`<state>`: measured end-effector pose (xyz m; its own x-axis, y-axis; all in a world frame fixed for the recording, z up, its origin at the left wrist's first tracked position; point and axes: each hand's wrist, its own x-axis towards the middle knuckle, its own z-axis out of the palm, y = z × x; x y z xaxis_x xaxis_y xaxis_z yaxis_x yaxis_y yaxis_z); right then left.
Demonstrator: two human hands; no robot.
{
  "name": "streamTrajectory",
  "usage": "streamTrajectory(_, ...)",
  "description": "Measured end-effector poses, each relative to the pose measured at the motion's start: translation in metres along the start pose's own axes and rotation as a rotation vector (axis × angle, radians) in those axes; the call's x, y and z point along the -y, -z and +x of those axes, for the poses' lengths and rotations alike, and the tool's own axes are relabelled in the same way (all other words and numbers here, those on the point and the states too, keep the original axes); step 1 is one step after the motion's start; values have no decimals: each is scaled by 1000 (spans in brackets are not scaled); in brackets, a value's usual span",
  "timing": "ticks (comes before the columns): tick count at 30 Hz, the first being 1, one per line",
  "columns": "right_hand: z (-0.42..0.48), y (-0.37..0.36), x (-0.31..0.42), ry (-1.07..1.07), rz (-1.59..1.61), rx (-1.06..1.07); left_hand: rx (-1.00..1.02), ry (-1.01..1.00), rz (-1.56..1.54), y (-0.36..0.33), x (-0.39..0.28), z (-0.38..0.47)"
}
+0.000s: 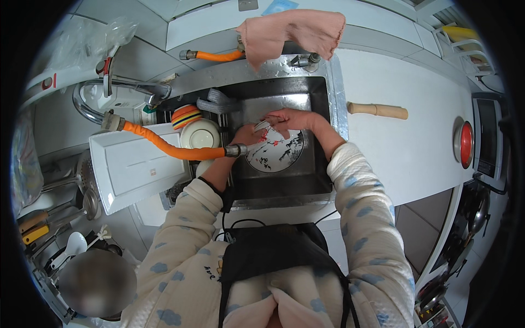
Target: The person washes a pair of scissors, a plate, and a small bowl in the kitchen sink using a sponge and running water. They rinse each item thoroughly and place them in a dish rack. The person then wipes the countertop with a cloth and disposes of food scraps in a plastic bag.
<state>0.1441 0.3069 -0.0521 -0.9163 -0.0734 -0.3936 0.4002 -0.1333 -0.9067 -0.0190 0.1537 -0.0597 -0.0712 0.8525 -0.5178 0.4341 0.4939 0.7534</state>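
A white round plate [275,155] with a black and red painted pattern is tilted face up inside the stainless steel sink [283,186]. My left hand [249,135] grips its upper left rim, with the fingers over the painted face. Along the upper edge, my right hand [289,121] also holds the plate, its fingers close to those of my left hand. Both hands hide part of the rim. The metal end of the orange hose [176,151] hangs just over my left wrist; I cannot tell whether water is running.
Left of the basin are a rectangular white plate [139,166], a white bowl [200,134], a striped bowl [186,117] and a grey cloth [217,102]. A pink cloth [293,33] hangs behind. A wooden rolling pin [377,110] and a red-lined bowl [465,143] are on the right counter.
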Motion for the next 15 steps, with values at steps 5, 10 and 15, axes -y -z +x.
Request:
streamTrajectory(5,-2,-10,-39,142,63,-275,-123,-13,-184,-4,19,1)
streamTrajectory(10,-7,-68,-75,99,526,-871,-421,124,-294,-11,46,11)
streamTrajectory(15,50,-161,-99,8,1375,-1364,-764,231,-422,-56,18,-1)
